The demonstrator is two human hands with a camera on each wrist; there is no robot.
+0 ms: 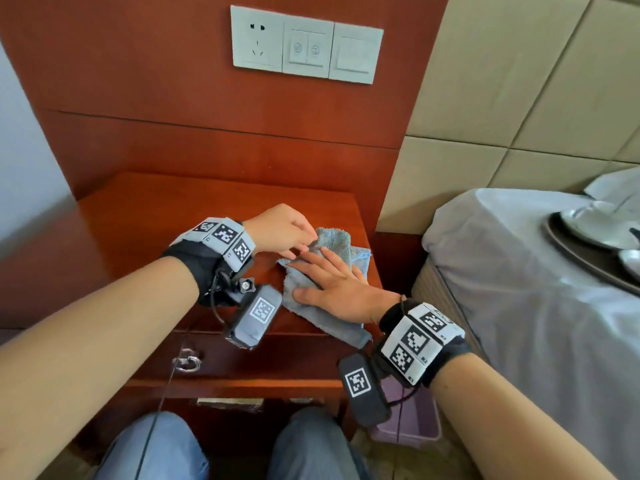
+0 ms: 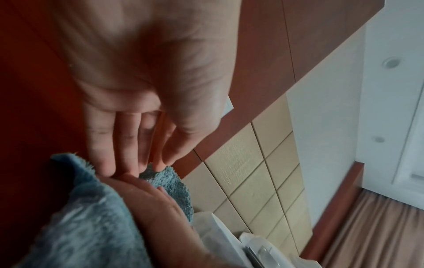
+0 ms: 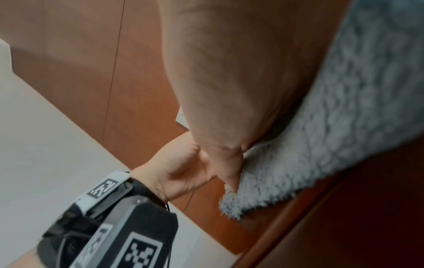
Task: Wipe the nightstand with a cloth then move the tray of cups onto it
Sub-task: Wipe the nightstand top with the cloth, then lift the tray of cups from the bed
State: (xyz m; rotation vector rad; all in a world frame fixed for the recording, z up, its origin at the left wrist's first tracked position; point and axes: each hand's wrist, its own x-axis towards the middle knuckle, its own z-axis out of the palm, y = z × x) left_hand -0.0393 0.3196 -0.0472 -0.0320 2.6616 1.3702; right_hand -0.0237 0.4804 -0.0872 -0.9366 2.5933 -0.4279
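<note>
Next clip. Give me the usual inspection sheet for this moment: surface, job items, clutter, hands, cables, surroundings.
Surface: nightstand top, reddish wood, bare apart from the cloth.
Job's things: grey-blue cloth rumpled near the right edge, one end hanging over the front; tray with white cups on the bed.
Clutter: nothing seen on the top.
Grippers: right hand flat on the cloth, fingers straight; left hand at the cloth's far corner, grip not clear.
Cables: thin black cable hanging from the left wrist unit down over the drawer front.
Surroundings: wall socket and switch plate, padded headboard, purple bin beside the nightstand.
</note>
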